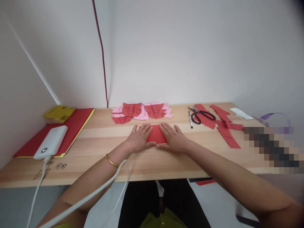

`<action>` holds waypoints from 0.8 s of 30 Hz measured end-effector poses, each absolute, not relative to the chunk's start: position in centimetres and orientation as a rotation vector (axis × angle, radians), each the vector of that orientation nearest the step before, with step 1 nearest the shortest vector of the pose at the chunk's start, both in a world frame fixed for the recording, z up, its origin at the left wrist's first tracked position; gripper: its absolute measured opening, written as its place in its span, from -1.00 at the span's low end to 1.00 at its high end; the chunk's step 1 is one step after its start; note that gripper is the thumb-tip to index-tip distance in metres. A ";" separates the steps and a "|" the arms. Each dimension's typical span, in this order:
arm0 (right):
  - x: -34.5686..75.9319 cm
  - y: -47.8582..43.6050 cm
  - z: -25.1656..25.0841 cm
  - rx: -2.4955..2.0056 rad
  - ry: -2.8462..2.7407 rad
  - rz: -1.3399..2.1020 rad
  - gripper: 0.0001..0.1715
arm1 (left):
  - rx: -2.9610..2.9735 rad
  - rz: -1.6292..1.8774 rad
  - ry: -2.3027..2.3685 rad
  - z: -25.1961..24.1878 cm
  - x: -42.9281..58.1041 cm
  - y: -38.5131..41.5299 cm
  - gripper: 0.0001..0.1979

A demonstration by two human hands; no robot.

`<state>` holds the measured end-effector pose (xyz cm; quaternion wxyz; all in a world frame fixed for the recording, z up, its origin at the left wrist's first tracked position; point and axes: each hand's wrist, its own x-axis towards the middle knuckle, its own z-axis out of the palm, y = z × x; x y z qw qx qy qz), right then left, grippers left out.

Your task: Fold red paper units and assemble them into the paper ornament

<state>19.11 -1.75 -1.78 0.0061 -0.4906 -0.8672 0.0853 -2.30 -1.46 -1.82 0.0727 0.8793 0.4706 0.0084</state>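
A small red paper piece [156, 134] lies flat on the wooden table [99, 148] in front of me. My left hand [139, 138] rests on its left edge with fingers stretched out flat. My right hand [172, 137] lies on its right edge, fingers also flat and spread. Both hands press the paper against the table top. A gold bangle [111, 161] sits on my left wrist.
Several folded red and pink paper shapes [142, 111] lie behind the hands. Black scissors [202, 115], a pen [190, 119] and red paper strips [225, 126] are at the right. At the left sit a white power bank [51, 142], a red paper stack [71, 126] and a yellow packet [58, 113].
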 end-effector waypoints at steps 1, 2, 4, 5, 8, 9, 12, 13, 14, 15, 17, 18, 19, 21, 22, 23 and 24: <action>19.5 -1.8 -1.8 -1.546 -2.706 0.260 0.14 | 2.639 0.016 1.416 -1.7 -2.3 -1.5 -0.20; 20.0 -1.9 -1.8 -1.552 -2.698 0.254 0.12 | 2.635 0.005 1.418 -1.5 -2.4 -1.6 -0.20; 21.2 -2.0 -1.7 -1.562 -2.662 0.234 0.06 | 2.617 -0.024 1.426 -1.1 -2.7 -1.6 -0.18; 22.0 -1.9 -1.6 -1.553 -2.642 0.228 0.00 | 2.607 -0.038 1.429 -1.0 -2.9 -1.6 -0.17; 24.9 -0.9 -0.7 -1.524 -2.416 0.117 -0.27 | 2.591 -0.068 1.411 -0.5 -3.5 -1.5 -0.16; 26.1 -0.2 -0.3 -1.537 -2.310 0.066 -0.34 | 2.590 -0.062 1.410 -0.3 -3.6 -1.4 -0.18; 29.7 2.5 1.0 -1.778 -2.085 -0.036 -0.52 | 2.623 0.053 1.444 0.0 -3.7 -1.3 -0.29; 30.8 3.5 1.2 -1.927 -2.028 -0.034 -0.55 | 2.646 0.112 1.445 0.1 -3.6 -1.3 -0.32; 31.7 4.4 1.3 -2.051 -1.993 -0.018 -0.56 | 2.673 0.171 1.424 0.1 -3.5 -1.3 -0.35; 32.4 5.3 1.3 -2.157 -1.941 -0.016 -0.56 | 2.697 0.222 1.382 0.0 -3.3 -1.2 -0.38; 33.4 6.8 1.0 -2.314 -1.913 0.056 -0.54 | 2.729 0.311 1.273 -0.2 -3.1 -1.1 -0.45; 33.5 7.3 0.8 -2.352 -1.929 0.102 -0.53 | 2.724 0.368 1.249 -0.3 -3.0 -1.0 -0.49; 33.5 7.7 0.6 -2.374 -1.940 0.107 -0.54 | 2.708 0.423 1.241 -0.5 -2.9 -0.9 -0.53; 33.3 8.2 0.3 -2.396 -1.959 0.112 -0.59 | 2.655 0.516 1.264 -0.9 -2.9 -0.7 -0.57; 33.0 8.4 0.3 -2.402 -1.960 0.117 -0.62 | 2.634 0.546 1.281 -1.0 -2.9 -0.5 -0.59; 32.8 8.6 0.3 -2.370 -1.957 0.117 -0.66 | 2.621 0.567 1.298 -1.2 -3.0 -0.4 -0.59; 32.6 8.7 0.3 -2.334 -1.956 0.124 -0.69 | 2.617 0.577 1.313 -1.3 -3.0 -0.3 -0.60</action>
